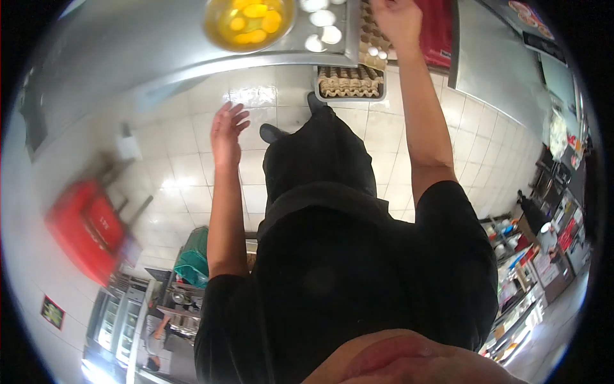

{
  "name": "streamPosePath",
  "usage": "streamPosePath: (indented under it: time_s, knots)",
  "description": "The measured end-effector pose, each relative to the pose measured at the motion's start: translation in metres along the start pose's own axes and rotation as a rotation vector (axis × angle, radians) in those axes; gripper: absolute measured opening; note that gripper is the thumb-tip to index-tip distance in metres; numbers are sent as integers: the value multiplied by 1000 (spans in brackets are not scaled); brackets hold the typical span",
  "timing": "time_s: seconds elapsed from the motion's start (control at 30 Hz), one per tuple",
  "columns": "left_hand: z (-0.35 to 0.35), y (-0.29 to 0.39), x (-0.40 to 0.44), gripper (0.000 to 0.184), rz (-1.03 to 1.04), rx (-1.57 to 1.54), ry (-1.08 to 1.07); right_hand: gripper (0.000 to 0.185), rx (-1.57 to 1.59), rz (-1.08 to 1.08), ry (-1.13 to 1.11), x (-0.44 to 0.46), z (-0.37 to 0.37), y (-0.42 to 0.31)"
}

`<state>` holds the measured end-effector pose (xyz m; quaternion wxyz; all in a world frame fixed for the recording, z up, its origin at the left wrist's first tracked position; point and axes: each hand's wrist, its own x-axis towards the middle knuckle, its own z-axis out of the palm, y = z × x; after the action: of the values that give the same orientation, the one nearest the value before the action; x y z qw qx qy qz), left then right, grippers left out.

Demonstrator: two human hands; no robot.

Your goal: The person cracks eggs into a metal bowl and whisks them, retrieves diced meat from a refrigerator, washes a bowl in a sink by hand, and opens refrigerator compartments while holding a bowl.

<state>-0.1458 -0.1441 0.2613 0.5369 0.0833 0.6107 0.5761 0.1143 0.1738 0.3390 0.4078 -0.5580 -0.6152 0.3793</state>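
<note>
Over the floor, in front of the steel counter (173, 38), my left hand (227, 131) hangs with its fingers apart and nothing in it. Toward the top edge my right hand (398, 22) reaches over a cardboard egg tray (369, 32); its fingers are partly cut off, so what they hold, if anything, cannot be made out. A few white eggs (377, 52) sit at the near end of that tray. Left of it, white eggs or shells (321, 17) lie on the metal surface. A steel bowl (213, 29) holds several yellow yolks (254, 35).
Below the counter edge, a grey bin (352, 99) holds stacked egg trays (348, 83). A red container (437, 32) is right of my right hand. Another steel counter (495, 80) stands at right. A red chair (86, 230) and a green basket (192, 259) are at left. Another person (155, 326) is at lower left.
</note>
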Motion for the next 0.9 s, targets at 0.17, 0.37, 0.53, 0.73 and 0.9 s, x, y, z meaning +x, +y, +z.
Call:
streamPosePath:
  time_s: [0.17,0.37,0.53,0.73,0.9]
  knots:
    - [39,46,27,46,102,64,-12,35,-450,210,-10,4,-64,273]
    - [62,70,62,39,146,22,-36,63,-866,410,-390,-42,-54,452]
    - [67,71,80,33,146,-4,-34,62,-1109,132,-355,-53,-39,464]
    - [96,74,91,20,137,74,85,61,-1078,279,-460,-31,-51,464]
    - [97,80,97,15,116,157,238,64,-545,474,-159,-30,-57,458]
